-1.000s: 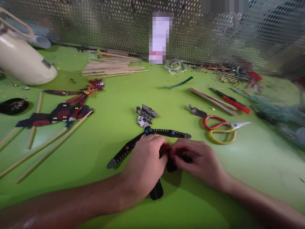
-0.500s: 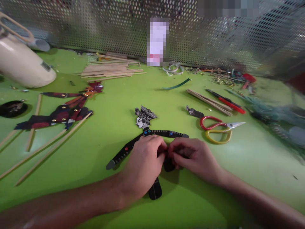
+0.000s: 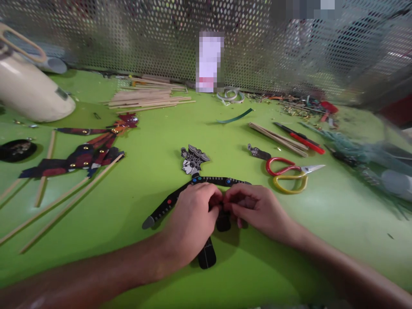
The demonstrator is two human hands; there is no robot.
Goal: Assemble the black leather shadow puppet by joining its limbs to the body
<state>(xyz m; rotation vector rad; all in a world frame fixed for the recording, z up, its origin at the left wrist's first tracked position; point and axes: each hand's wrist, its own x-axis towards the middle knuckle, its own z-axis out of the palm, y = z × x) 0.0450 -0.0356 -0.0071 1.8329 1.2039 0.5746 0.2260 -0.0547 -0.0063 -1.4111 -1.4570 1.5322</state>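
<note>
A flat black shadow puppet (image 3: 207,253) with a grey-and-white profile head lies on the green table, its jointed arms spread and studded with coloured fasteners. My left hand (image 3: 196,219) rests over its body, fingers pinched on the puppet near the lower torso. Against those fingertips, my right hand (image 3: 257,206) is also closed in a pinch; whatever sits between its fingers is hidden. One dark leg piece shows below the fingers, and another juts out under my left hand. A loose dark puppet piece (image 3: 260,152) lies beside red-and-yellow-handled scissors (image 3: 291,172).
To the left lies a dark red puppet (image 3: 79,161) with sticks, near a black dish (image 3: 17,150) and a cream jug (image 3: 32,86). Wooden sticks (image 3: 144,98) are piled at the back. A red-and-black cutter (image 3: 304,139) and green translucent strips (image 3: 357,150) lie right.
The whole view has shifted slightly. Both hands stay together at the puppet's lower body, with almost no movement relative to it.
</note>
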